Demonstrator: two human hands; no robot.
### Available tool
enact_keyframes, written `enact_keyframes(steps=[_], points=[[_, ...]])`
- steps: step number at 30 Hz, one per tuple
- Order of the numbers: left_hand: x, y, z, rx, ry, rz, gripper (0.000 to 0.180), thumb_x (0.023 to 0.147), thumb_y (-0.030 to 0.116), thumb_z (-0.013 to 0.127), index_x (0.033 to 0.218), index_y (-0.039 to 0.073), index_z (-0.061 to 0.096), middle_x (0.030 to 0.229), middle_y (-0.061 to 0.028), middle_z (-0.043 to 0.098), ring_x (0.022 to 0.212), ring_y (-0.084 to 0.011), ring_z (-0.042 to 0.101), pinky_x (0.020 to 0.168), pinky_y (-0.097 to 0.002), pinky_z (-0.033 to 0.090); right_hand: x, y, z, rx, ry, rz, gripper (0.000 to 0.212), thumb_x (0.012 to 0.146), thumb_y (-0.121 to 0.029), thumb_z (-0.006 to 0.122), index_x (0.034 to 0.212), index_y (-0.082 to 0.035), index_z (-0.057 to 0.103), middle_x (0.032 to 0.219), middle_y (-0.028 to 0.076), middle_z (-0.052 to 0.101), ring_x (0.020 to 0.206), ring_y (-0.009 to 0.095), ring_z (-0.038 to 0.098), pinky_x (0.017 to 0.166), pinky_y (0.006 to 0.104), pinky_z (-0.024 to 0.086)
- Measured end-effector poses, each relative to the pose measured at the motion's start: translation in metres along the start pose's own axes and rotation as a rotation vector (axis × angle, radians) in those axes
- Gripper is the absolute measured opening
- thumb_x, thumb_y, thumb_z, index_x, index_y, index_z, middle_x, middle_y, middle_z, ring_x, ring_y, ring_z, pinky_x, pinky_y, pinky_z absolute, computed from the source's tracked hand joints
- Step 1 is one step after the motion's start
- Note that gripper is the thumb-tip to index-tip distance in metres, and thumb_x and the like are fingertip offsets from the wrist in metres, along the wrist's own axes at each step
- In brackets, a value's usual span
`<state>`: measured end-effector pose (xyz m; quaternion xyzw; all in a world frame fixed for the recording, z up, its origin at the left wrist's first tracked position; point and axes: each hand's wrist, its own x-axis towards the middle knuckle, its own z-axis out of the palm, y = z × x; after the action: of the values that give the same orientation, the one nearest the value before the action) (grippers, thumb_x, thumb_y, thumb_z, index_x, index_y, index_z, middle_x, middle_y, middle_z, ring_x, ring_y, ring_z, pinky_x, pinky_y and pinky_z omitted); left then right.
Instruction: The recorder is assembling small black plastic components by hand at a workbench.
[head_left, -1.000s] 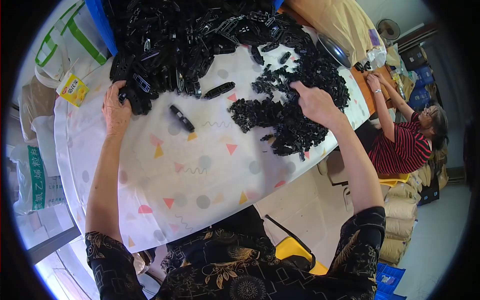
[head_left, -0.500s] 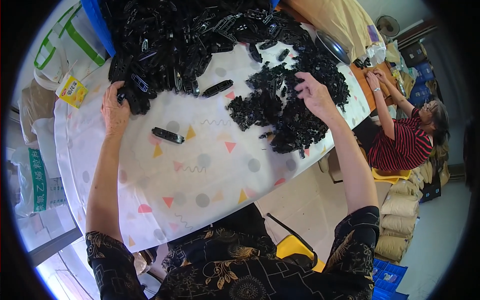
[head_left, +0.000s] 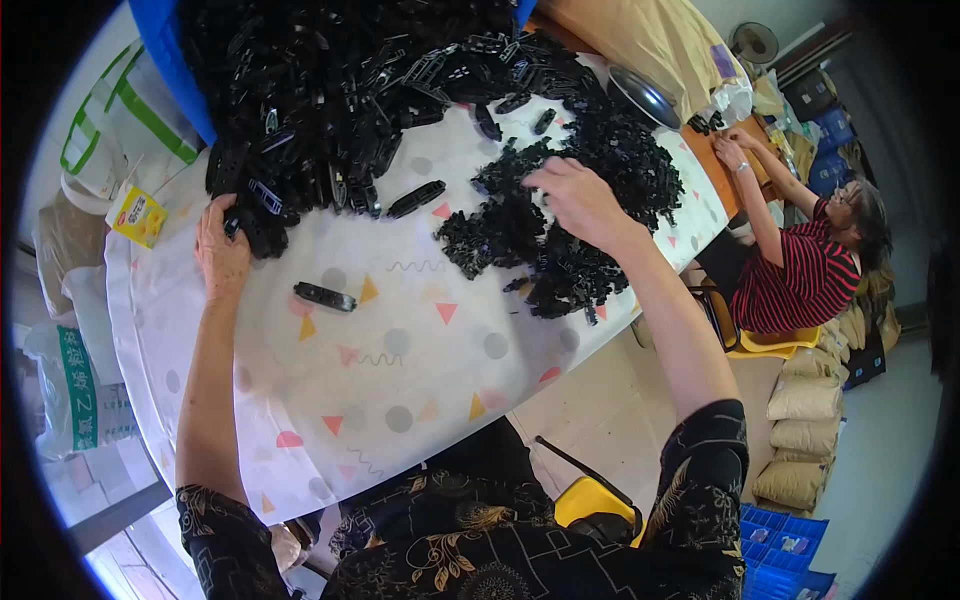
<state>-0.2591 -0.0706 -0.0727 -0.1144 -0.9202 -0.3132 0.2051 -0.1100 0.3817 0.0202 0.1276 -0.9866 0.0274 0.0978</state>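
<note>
My left hand rests at the left edge of a big heap of long black plastic parts. Its fingers curl against a dark black plastic part at the heap's near corner. Over a pile of small black plastic pieces hovers my right hand, its fingers bent and drawn together; whatever is between them is hidden. One long black part lies alone on the patterned tablecloth, and another long black part lies between the two heaps.
A blue sheet borders the heap at the left, near a small yellow box. A round dark lid-like object stands behind the small pieces. To the right, another person in a striped top works at a brown table.
My right hand has moved left across the small pieces, and its fingers have drawn together. My left hand stays at the heap's edge. The whole view has shifted slightly.
</note>
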Motion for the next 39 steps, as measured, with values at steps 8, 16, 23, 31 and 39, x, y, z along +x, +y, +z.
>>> enact_keyframes(steps=[8,16,23,31,39], points=[[0.002,0.001,-0.003,-0.031,0.001,0.019,0.052,0.067,-0.006,0.051,0.115,0.016,0.054,0.116,-0.003,0.057,0.116,-0.026,0.048,0.099,-0.0391,0.035,0.025,0.004,0.006,-0.312,-0.103,-0.389,0.022,0.07,-0.004,0.061,0.09,-0.011,0.056,0.089,0.003,0.051,0.09,0.02,0.053,0.077,0.0326,0.045],[-0.001,0.006,-0.002,-0.007,0.009,-0.002,0.052,0.067,-0.006,0.052,0.114,0.015,0.055,0.116,-0.0031,0.057,0.115,-0.0265,0.048,0.099,-0.0384,0.035,0.011,0.01,0.009,-0.323,-0.01,-0.382,0.022,0.07,-0.003,0.059,0.09,-0.01,0.055,0.09,0.003,0.053,0.088,0.019,0.055,0.076,0.0299,0.046],[0.0,0.004,-0.003,0.002,0.015,-0.003,0.051,0.067,-0.006,0.054,0.113,0.015,0.055,0.115,-0.0028,0.056,0.117,-0.0265,0.047,0.1,-0.0411,0.032,0.008,0.016,0.0,-0.31,-0.03,-0.076,0.023,0.074,-0.004,0.061,0.094,-0.008,0.05,0.086,0.009,0.057,0.083,0.027,0.06,0.073,0.0362,0.049],[0.002,0.012,-0.005,0.014,0.025,0.026,0.051,0.066,-0.006,0.052,0.113,0.015,0.054,0.115,-0.004,0.056,0.116,-0.0274,0.047,0.099,-0.0409,0.033,0.046,-0.06,0.006,0.49,0.026,0.199,0.034,0.079,-0.019,0.068,0.105,-0.002,0.054,0.087,0.018,0.065,0.08,0.036,0.063,0.07,0.0391,0.051],[0.0,0.01,-0.006,0.046,0.043,0.098,0.05,0.063,-0.007,0.05,0.111,0.007,0.054,0.111,-0.0087,0.057,0.111,-0.0296,0.05,0.099,-0.0385,0.036,0.028,0.019,-0.005,0.027,0.324,0.264,0.051,0.075,-0.035,0.071,0.115,-0.007,0.053,0.106,0.014,0.057,0.095,0.034,0.056,0.079,0.0423,0.047]])
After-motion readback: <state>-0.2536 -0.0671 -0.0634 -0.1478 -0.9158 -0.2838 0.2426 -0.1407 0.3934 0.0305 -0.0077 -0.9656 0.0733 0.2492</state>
